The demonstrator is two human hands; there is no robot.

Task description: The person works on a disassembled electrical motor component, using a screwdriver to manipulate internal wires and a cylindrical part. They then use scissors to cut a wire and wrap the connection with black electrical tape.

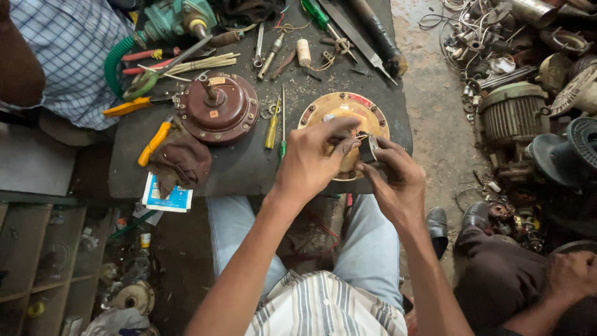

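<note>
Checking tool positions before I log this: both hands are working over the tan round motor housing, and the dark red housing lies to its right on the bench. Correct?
Not quite. The head view shows the dark red housing to the left of the tan round motor housing, not its right. Both the left hand and right hand are over the tan one.

Dark workbench: fan motors, screwdrivers, pliers.

Place: small repair workshop for electric motors and fans.
Counter: dark, gritty, strewn with screwdrivers, pliers, a spanner and wire offcuts.
Work pieces: a maroon motor housing and a yellow motor housing, both opened up.
Floor at right: scrap heap of motor bodies, wire coils, metal parts.
Shelves at lower left: dusty, holding odd spares.
</note>
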